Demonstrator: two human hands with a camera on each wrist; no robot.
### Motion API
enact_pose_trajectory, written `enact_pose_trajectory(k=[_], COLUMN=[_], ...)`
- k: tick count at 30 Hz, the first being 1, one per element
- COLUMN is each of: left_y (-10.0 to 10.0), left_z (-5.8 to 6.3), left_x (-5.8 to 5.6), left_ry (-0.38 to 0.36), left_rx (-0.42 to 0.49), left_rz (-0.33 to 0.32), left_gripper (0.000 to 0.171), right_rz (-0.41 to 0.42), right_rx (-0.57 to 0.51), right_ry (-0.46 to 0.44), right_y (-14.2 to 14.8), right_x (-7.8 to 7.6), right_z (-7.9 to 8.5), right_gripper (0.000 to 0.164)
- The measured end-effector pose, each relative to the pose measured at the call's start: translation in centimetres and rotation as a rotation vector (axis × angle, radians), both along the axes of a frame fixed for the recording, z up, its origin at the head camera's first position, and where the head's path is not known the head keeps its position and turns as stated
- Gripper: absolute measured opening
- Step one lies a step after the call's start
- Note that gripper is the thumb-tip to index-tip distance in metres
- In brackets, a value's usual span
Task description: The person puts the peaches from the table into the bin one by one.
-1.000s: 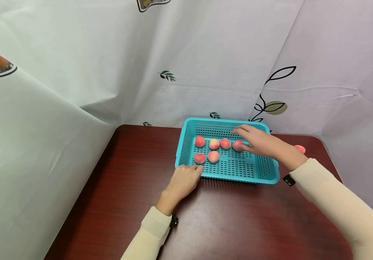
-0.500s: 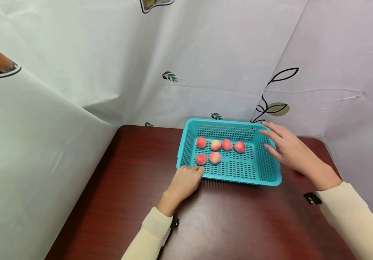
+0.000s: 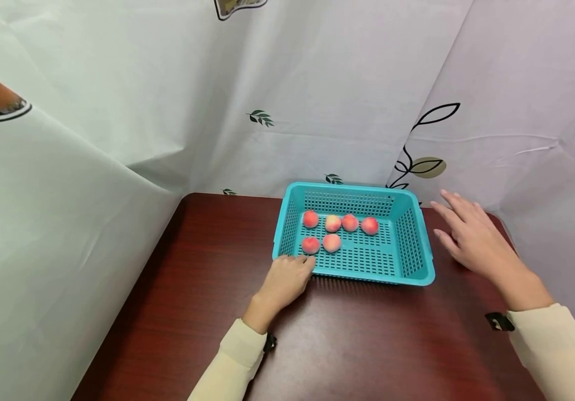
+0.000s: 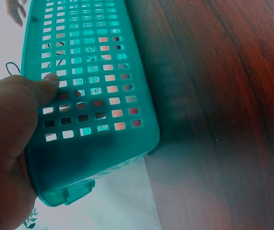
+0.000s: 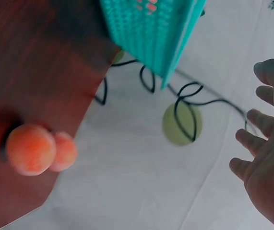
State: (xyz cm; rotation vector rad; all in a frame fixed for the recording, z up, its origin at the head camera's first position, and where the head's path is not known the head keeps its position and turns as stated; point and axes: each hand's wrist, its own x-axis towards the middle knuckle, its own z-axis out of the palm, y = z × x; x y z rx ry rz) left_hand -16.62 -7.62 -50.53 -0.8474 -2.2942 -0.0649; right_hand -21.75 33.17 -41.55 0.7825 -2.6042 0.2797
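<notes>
A turquoise plastic basket [image 3: 373, 278] stands on the table with several reddish peaches [image 3: 370, 225] inside, at its left and back. My left hand [image 3: 287, 281] grips the near rim by the left corner; in the left wrist view its thumb [image 4: 45, 88] presses the perforated outer wall. Off the basket's right side, my right hand [image 3: 475, 239] hovers with spread fingers and holds nothing. Two peaches [image 5: 31, 149] lie on the table below it in the right wrist view, one partly behind the other. In the head view the right hand hides them.
The dark red wooden table [image 3: 357, 340] ends at the back against a pale printed cloth [image 3: 327, 100]. More cloth hangs along the left side [image 3: 67, 223] and the right. The basket's back rim is close to the rear cloth.
My right hand has left the rightmost peach in the basket and moved right, past the basket's edge, over the table. The left hand stays on the rim; the basket has not visibly moved.
</notes>
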Motion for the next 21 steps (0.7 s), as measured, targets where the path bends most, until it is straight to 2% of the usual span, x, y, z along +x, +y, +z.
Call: enact_pose_trajectory(k=[6,14,18,21], left_y=[0.0,-0.1,-0.1,0.0], left_z=[-0.1,-0.1,0.0,0.0], left_x=[-0.1,0.1,0.1,0.1], left_ry=[0.003,-0.044,-0.051,-0.036], left_rx=[0.008,-0.014,-0.019,-0.014], left_rz=[-0.001,0.025,0.026,0.021], left_gripper=[0.025,0.03,0.03,0.027], right_rz=[-0.082,-0.156,-0.198,-0.216], right_rx=[-0.009,-0.037,-0.061,-0.06], right_ry=[-0.022,-0.121,-0.18,-0.19], right_y=[2.4,4.4,5.0,5.4], right_x=[0.8,1.3,1.4,1.4], right_z=[-1.5,-4.1,-5.5,-6.3], right_gripper=[0.075,0.092,0.091,0.086])
